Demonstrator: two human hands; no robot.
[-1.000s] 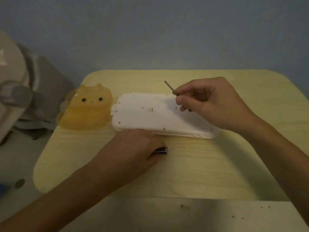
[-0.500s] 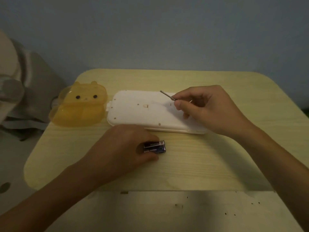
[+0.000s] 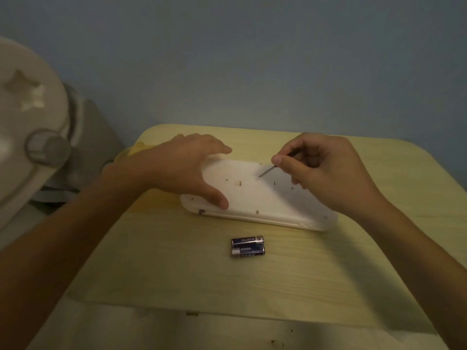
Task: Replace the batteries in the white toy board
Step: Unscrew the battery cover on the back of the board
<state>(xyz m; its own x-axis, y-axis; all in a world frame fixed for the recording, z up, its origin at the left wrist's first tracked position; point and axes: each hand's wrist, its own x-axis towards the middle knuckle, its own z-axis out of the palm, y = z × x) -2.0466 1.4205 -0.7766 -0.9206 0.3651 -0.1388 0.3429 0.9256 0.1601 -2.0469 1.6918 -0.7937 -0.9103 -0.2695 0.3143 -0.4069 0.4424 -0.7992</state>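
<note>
Dim room, blue-grey wall, small light wood table (image 3: 278, 279); the white toy board (image 3: 255, 198) is laid back-side up across the middle of it, long axis left to right. Several small holes and a small square recess are seen on the back; no battery door can be made out for certain. The left end of the board is spanned by the left hand (image 3: 184, 170), fingers spread and relaxed, thumb on the near edge, nothing gripped. A thin screwdriver (image 3: 267, 171) is pinched in the right hand (image 3: 326, 173) between thumb and forefinger, tip angled down-left onto or just over the board's back; contact cannot be confirmed. Two batteries (image 3: 247, 246) are lying side by side, touching, on the table just in front of the board. Step judged: cover screw to be undone. The board should be pressed flat by the left hand so it is not spun; the tip should be seated fully in the screw head and brought closer to upright before being turned, with light downward force, otherwise slip and stripped head are likely. The screw should be kept away from the table edge once out.
</note>
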